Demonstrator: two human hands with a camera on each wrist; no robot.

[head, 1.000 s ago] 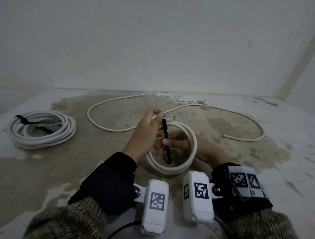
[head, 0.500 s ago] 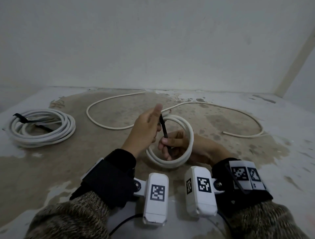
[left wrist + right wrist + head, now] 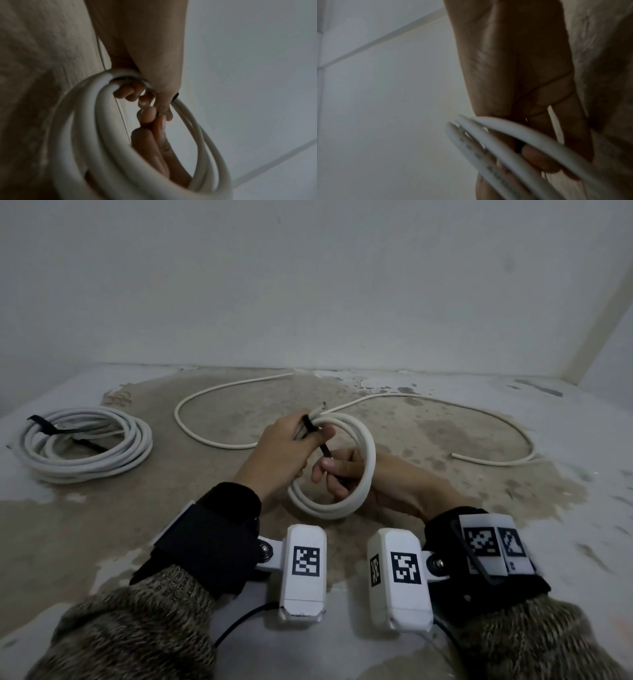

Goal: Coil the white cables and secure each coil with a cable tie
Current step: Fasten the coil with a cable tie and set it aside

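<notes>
Both hands work at a small coil of round white cable (image 3: 346, 501) held upright above the stained concrete floor (image 3: 171, 508). Left hand (image 3: 277, 453) grips the coil at its top, fingers curled round the bundled turns and the thin black cable tie (image 3: 310, 424) that wraps over them there. Right hand (image 3: 346, 470) reaches through the ring from the far side and pinches the tie's free tail between thumb and fingertips; in the left wrist view its fingers (image 3: 147, 115) show inside the loop. From the coil's top the cut end (image 3: 322, 406) of the cable pokes out. Beyond the hands a loose white cable (image 3: 212, 441) snakes across the floor toward the right. Far left lies a larger white cable coil (image 3: 137, 450), flat on the floor, bound with a black strap (image 3: 42, 424). A plain pale wall (image 3: 308, 285) rises behind.
</notes>
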